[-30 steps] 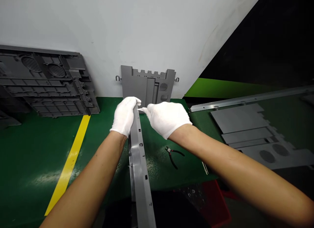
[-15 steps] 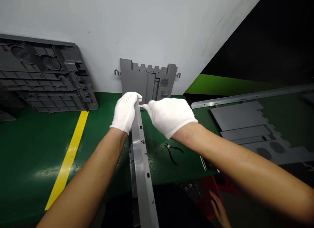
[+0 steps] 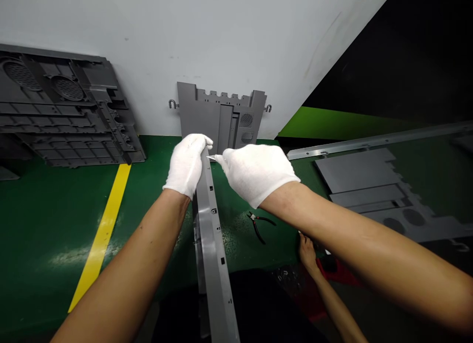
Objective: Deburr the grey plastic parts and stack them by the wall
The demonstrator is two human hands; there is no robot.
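A long grey plastic panel (image 3: 211, 234) stands on its edge, running from below me toward the wall, with small slots along its upper side. My left hand (image 3: 187, 164), in a white glove, is closed around its far end. My right hand (image 3: 256, 173), gloved too, is closed on a small knife with a pointed blade (image 3: 212, 157); the handle is hidden in the fist. The blade tip is at the panel's far edge, close to my left fingers. Red-and-black side cutters (image 3: 257, 226) lie spread on the green table to the right of the panel.
A grey panel with hooks (image 3: 201, 109) leans on the white wall (image 3: 229, 32). Ribbed dark panels (image 3: 74, 111) stand at left beside a yellow tape strip (image 3: 105, 229). Another person's hand (image 3: 307, 252) is at the table's right edge. Another grey panel (image 3: 360, 173) lies beyond a metal rail (image 3: 347, 146).
The other person's hand has come up from the bottom right to the table edge. My hands, the knife and the panel keep nearly the same positions; the view has shifted slightly.
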